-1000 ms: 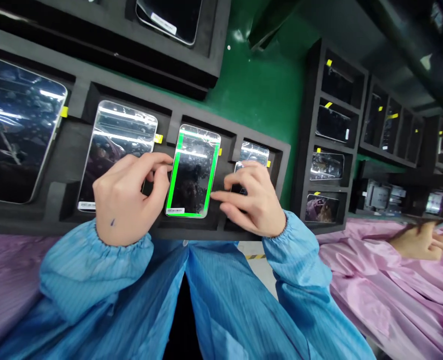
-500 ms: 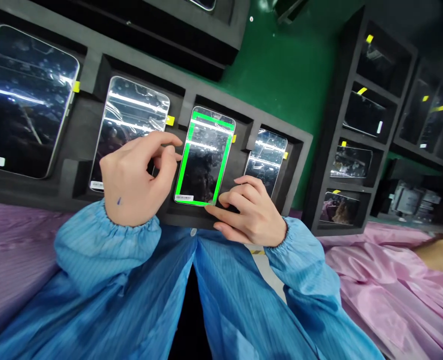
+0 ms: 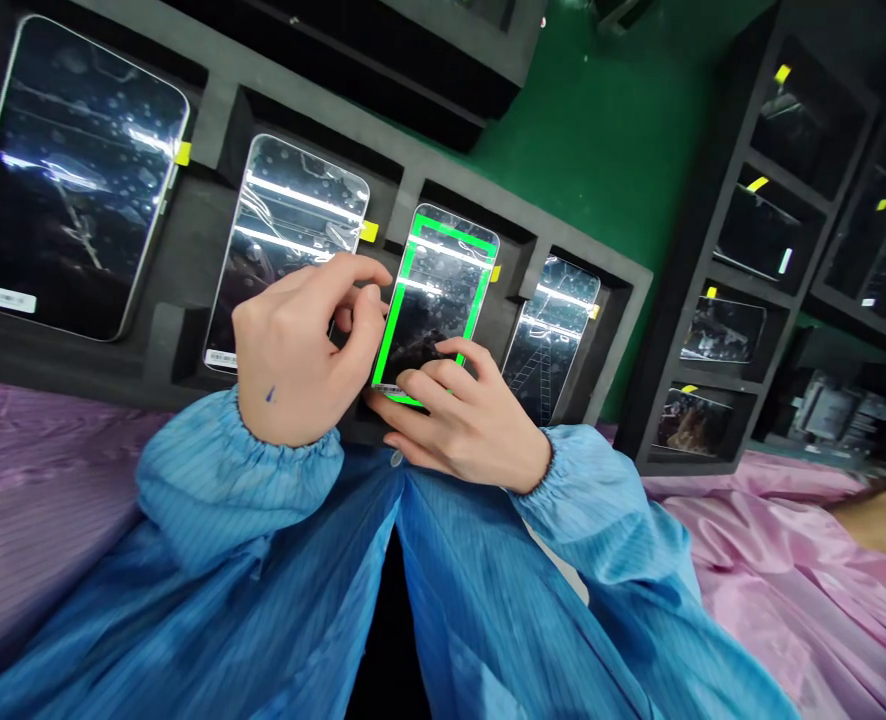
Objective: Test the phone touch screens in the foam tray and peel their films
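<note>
A phone (image 3: 443, 322) with a bright green frame on its dark screen lies in a compartment of a black foam tray (image 3: 225, 85). At its left edge my left hand (image 3: 308, 340) hovers, fingers loosely curled, with a gap between thumb and index finger and nothing seen in them. My right hand (image 3: 462, 415) reaches over the phone's lower part, fingers apart and bent. Its fingertips are at the bottom edge and the barcode label; whether they press cannot be told. A yellow tab (image 3: 495, 273) sticks out at the phone's right side.
Other dark-screened devices fill neighbouring compartments: a tablet (image 3: 75, 180), a phone (image 3: 300, 205) behind my left hand and another phone (image 3: 555, 330) on the right. A second foam tray (image 3: 750, 170) with phones stands on the green surface (image 3: 593, 160). Pink-sleeved people sit on both sides.
My right hand has moved left across the phone's lower part, now covering its lower right corner. The left hand keeps its pose by the left edge. The view has shifted slightly.
</note>
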Motion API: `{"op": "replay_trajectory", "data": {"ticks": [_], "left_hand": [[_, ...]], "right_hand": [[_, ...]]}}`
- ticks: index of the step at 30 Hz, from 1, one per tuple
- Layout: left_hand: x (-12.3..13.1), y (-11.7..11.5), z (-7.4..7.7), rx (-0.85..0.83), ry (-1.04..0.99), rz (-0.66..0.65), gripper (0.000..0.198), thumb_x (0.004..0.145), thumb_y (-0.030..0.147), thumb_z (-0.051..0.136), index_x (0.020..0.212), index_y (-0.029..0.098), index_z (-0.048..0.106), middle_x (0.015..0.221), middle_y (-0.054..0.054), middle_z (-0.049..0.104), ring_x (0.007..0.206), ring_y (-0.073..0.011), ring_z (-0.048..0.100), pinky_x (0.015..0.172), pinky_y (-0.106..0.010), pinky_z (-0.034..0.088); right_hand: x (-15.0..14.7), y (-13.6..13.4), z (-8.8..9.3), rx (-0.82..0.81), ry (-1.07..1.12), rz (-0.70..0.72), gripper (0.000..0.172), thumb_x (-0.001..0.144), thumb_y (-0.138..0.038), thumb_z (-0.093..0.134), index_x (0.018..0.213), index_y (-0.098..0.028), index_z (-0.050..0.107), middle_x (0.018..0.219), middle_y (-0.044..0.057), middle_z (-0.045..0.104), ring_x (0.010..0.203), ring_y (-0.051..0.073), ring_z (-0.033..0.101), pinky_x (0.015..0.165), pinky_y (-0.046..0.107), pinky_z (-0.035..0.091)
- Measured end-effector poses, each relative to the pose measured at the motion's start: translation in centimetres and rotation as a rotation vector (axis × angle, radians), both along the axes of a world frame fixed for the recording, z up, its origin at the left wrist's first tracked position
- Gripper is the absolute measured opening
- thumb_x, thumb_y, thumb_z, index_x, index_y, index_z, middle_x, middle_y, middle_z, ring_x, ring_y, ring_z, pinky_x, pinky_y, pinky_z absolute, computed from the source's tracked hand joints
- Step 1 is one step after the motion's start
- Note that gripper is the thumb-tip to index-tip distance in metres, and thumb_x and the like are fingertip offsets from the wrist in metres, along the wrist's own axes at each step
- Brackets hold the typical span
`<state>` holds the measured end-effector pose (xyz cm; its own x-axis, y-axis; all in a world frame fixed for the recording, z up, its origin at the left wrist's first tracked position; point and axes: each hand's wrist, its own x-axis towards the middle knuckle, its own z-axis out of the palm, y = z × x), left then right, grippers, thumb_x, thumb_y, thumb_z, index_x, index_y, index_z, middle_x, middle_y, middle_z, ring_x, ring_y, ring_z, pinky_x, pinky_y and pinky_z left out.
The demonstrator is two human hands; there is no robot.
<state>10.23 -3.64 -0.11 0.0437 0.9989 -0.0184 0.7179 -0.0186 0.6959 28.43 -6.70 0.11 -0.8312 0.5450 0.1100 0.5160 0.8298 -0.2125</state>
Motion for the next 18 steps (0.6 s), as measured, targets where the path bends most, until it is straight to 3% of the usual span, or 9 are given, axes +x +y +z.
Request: {"op": "replay_trajectory", "data": {"ticks": [5,9,18], "left_hand": [[0.0,0.0,0.0,-0.014,0.007,0.026,0.029,0.097,0.037,0.04,0.103,0.031,0.068,0.081,0.003,0.073,0.071,-0.0153,0.068,0.068,-0.034,0.049],[0.0,-0.2,0.0,0.016,0.019,0.022,0.029,0.097,0.037,0.04,0.102,0.031,0.069,0.078,0.005,0.073,0.061,-0.0138,0.061,0.066,-0.033,0.048],[0.1,-0.2,-0.1,-0.009,-0.069,-0.039,0.025,0.095,0.035,0.044,0.1,0.033,0.068,0.07,0.007,0.072,0.059,-0.013,0.063,0.067,-0.031,0.051]], "right_hand": [[0.7,-0.1,0.7,0.007,0.085,-0.027,0.033,0.101,-0.036,0.049,0.12,-0.016,0.067,0.095,0.004,0.062,0.088,0.018,0.045,0.099,0.04,0.036],[1.2,-0.3,1.1,0.018,0.145,-0.085,0.034,0.102,-0.036,0.045,0.108,-0.016,0.071,0.087,0.003,0.061,0.083,0.018,0.043,0.093,0.039,0.039],[0.9,-0.3,0.6,0.023,0.087,-0.018,0.033,0.1,-0.038,0.051,0.114,-0.015,0.069,0.09,0.004,0.06,0.084,0.018,0.043,0.093,0.04,0.037]]}}
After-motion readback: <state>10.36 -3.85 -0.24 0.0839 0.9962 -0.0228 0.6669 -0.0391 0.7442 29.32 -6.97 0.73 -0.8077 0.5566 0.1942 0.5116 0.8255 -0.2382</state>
